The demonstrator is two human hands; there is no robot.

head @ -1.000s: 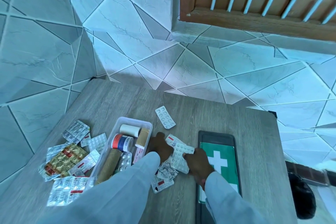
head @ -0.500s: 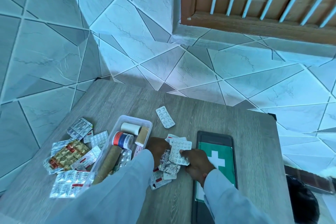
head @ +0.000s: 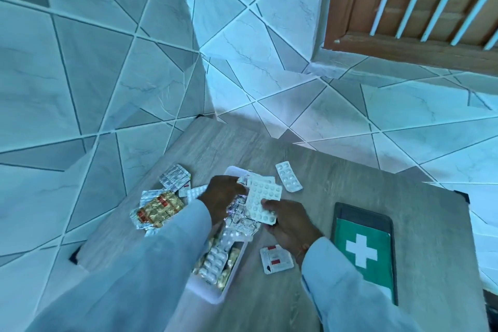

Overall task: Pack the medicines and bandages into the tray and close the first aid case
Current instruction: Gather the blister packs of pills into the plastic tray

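Note:
A clear plastic tray [head: 218,294] lies on the wooden table [head: 350,186], filled with blister strips; my left sleeve hides much of it. Both hands hold a stack of pill strips [head: 262,203] over the tray. My left hand [head: 225,195] grips the stack's left side and my right hand [head: 289,219] pinches its lower right corner. The dark case lid [head: 363,248] with a green panel and white cross lies flat on the right. One white blister strip [head: 288,176] lies behind the tray. A red-marked strip [head: 276,260] rests by my right wrist.
Left of the tray lies a loose pile: a gold foil strip [head: 160,209], a silver strip [head: 174,177] and others under them. Tiled walls close in at the back and left. The table's right edge runs just beyond the lid.
Both hands have lifted the gathered strips from the table between tray and lid and carried them left over the tray. The bandage rolls seen earlier are now hidden. The camera has turned.

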